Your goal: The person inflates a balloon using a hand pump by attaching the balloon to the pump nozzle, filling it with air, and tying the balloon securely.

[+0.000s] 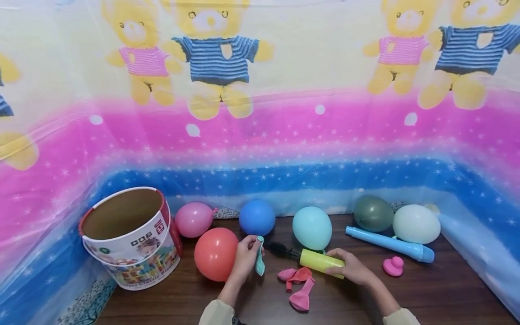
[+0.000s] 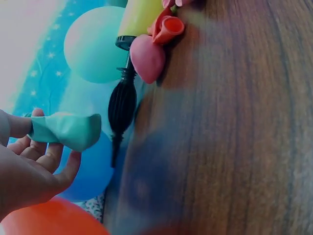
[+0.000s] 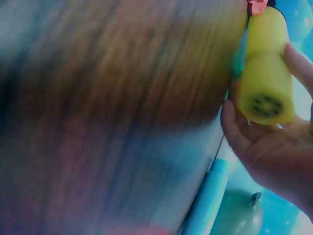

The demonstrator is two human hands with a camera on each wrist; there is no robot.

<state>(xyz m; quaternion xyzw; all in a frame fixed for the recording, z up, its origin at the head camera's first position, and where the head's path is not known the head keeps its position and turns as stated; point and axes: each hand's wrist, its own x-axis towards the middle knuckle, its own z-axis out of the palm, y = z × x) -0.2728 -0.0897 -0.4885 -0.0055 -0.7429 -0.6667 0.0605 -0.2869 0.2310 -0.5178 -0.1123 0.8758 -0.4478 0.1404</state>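
Note:
My left hand [image 1: 245, 257] pinches a limp teal balloon [image 1: 259, 262] by its neck; in the left wrist view the teal balloon [image 2: 68, 131] hangs from my fingertips [image 2: 34, 142]. My right hand [image 1: 351, 267] grips the yellow barrel of a hand pump [image 1: 321, 261], whose black nozzle [image 1: 278, 249] points left toward the teal balloon. The right wrist view shows the pump's yellow end [image 3: 266, 83] between my fingers [image 3: 234, 127]. Limp pink and red balloons [image 1: 299, 283] lie just in front of the pump.
Inflated balloons stand behind: red [image 1: 216, 253], pink [image 1: 194, 219], blue [image 1: 257, 217], light teal [image 1: 312, 227], grey-green [image 1: 373, 213], pale white [image 1: 416, 224]. A blue pump [image 1: 390, 244] and pink duck [image 1: 393, 266] lie right. An open toy bucket [image 1: 130, 237] sits left on the brown table [image 1: 447, 293].

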